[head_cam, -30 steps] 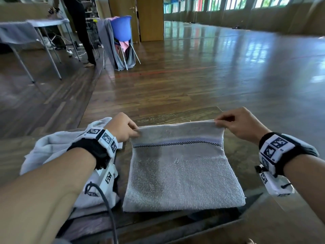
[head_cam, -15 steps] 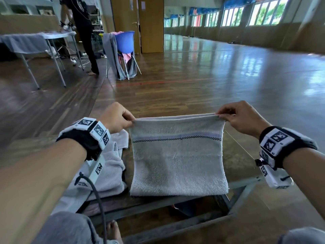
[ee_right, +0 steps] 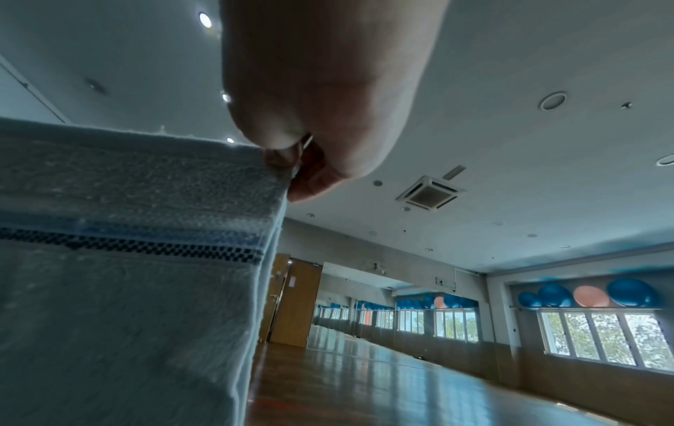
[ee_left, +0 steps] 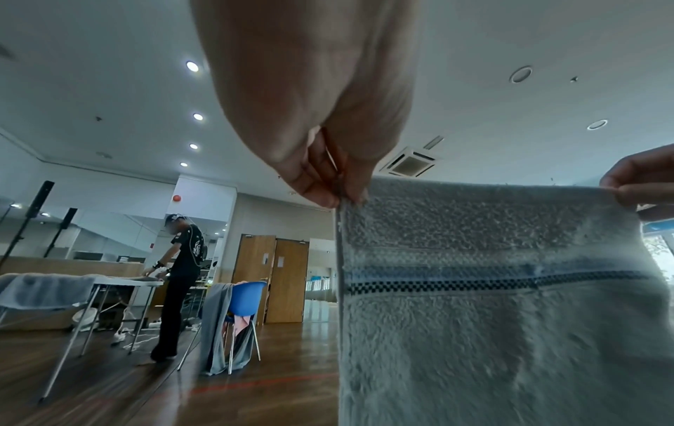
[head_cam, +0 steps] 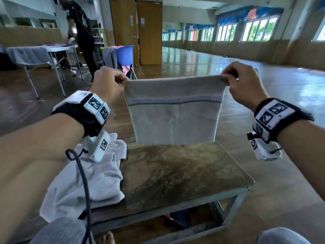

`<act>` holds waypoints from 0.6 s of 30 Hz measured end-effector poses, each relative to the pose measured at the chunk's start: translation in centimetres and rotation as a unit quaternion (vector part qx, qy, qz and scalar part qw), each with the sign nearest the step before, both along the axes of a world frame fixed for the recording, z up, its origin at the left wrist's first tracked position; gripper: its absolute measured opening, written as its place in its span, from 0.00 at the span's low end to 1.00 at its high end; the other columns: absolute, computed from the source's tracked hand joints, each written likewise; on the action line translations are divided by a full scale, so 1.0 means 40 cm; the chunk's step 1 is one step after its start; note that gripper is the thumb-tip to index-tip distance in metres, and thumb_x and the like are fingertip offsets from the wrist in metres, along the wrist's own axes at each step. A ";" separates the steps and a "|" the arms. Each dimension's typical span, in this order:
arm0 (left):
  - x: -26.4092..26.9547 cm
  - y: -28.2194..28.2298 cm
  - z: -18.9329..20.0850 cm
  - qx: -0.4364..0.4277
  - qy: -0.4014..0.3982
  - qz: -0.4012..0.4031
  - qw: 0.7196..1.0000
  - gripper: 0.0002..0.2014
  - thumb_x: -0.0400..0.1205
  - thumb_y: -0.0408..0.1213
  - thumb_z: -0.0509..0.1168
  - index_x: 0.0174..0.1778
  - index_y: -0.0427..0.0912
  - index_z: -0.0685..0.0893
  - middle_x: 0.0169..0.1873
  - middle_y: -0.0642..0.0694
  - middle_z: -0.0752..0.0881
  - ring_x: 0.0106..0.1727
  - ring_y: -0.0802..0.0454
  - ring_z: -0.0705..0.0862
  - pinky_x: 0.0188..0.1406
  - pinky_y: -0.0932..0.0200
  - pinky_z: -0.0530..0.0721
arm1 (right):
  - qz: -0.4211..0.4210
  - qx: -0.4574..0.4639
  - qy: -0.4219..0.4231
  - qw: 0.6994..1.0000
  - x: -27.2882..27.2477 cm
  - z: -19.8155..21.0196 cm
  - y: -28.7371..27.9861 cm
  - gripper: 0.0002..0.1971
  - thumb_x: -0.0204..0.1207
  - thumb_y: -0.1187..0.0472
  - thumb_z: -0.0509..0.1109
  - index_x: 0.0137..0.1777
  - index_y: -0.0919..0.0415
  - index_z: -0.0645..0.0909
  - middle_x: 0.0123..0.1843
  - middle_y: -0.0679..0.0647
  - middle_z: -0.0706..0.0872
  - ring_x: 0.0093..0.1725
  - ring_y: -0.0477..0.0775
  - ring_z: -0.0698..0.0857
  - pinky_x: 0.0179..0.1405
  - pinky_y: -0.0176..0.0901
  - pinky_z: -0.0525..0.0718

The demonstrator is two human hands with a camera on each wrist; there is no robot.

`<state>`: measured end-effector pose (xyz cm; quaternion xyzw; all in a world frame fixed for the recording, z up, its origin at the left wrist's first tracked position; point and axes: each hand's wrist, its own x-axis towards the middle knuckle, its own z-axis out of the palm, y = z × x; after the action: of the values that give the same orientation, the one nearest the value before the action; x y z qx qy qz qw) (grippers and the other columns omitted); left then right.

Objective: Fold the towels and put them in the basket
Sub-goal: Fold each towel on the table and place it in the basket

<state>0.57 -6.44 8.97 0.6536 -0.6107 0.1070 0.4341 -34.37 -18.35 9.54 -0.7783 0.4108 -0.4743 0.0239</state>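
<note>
A grey towel with a blue stripe and a dark checked band hangs folded in the air above the small wooden table. My left hand pinches its top left corner and my right hand pinches its top right corner. Its lower edge hangs just over the table's far side. The left wrist view shows the left hand's fingertips pinched on the towel. In the right wrist view, fingertips nip the towel corner. No basket is in view.
A crumpled white towel lies on the table's left part, under my left forearm. A person in black stands at a folding table far left. A blue chair with draped cloth stands beyond. Open wooden floor stretches right.
Both hands have lifted the towel off the table by its top corners; it lay flat a second ago and now hangs free above the far edge.
</note>
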 end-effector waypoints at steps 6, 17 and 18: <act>-0.006 0.080 -0.119 0.210 0.014 0.001 0.978 0.07 0.74 0.30 0.78 0.45 0.44 0.95 0.32 0.50 0.90 0.31 0.61 0.83 0.34 0.69 0.75 | 0.097 0.156 0.087 0.979 -0.062 -0.152 0.041 0.06 0.81 0.70 0.72 0.46 0.60 0.87 0.42 0.56 0.90 0.42 0.55 0.87 0.47 0.41 0.82; 0.000 0.102 -0.404 0.600 0.198 -0.072 0.772 0.08 0.73 0.19 0.76 0.46 0.29 0.87 0.30 0.36 0.87 0.26 0.50 0.86 0.29 0.63 0.87 | 0.191 0.507 0.216 0.812 -0.124 -0.456 0.046 0.07 0.77 0.68 0.76 0.52 0.70 0.90 0.48 0.65 0.93 0.44 0.60 0.92 0.46 0.42 0.91; 0.008 0.088 -0.418 0.597 0.204 -0.067 0.773 0.08 0.73 0.19 0.76 0.45 0.29 0.87 0.31 0.35 0.87 0.27 0.49 0.86 0.29 0.63 0.87 | 0.185 0.499 0.211 0.820 -0.117 -0.469 0.033 0.06 0.78 0.67 0.76 0.52 0.69 0.90 0.47 0.63 0.94 0.44 0.58 0.92 0.45 0.41 0.91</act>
<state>0.89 -2.91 -7.74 0.7452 -0.4917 -0.4439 0.0773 -39.06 -17.05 -9.23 -0.8027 0.4340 -0.0152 0.4088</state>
